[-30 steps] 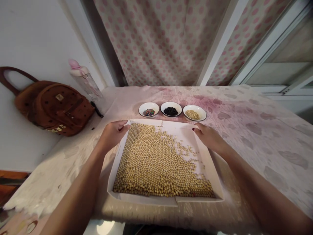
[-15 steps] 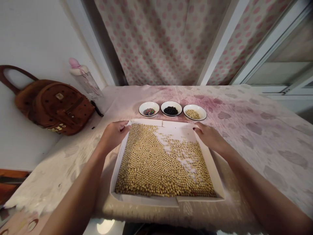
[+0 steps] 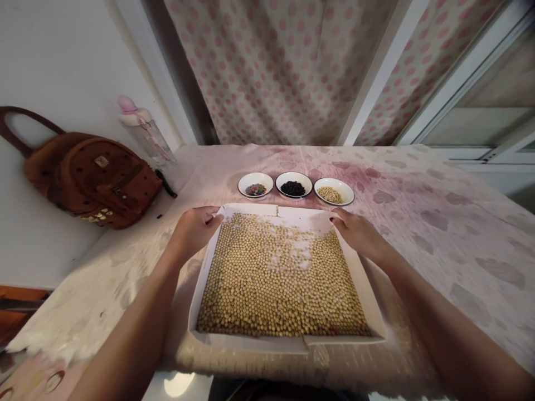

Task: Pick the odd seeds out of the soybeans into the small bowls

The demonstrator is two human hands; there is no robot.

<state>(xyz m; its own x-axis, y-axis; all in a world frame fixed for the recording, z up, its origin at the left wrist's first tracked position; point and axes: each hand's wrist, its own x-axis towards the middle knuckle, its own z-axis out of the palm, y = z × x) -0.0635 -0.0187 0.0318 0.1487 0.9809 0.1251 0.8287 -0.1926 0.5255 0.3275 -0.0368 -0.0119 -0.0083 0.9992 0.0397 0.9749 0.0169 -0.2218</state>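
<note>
A shallow white cardboard tray (image 3: pixel 371 301) lies at the near edge of the table, its floor mostly covered with round yellow soybeans (image 3: pixel 267 289). Bare white floor shows through in patches toward the far right part. My left hand (image 3: pixel 197 231) is closed on the tray's far left corner, thumb over the rim. On the far right corner my right hand (image 3: pixel 355 231) grips the rim in the same way, with a dark-nailed thumb on the inner side. The fingers under the tray's sides are partly hidden.
Just beyond the tray stand three white dark-rimmed bowls: one with small multicoloured pieces (image 3: pixel 256 190), one with black pieces (image 3: pixel 292 188), one with pale beans (image 3: pixel 329 194). At left are a brown backpack (image 3: pixel 104 178) and a clear bottle (image 3: pixel 146 131) with a pink cap.
The soybeans have shifted inside the tray, spreading into the far right part; the bare patch is smaller and nearer the middle. Both hands keep their hold on the corners.
</note>
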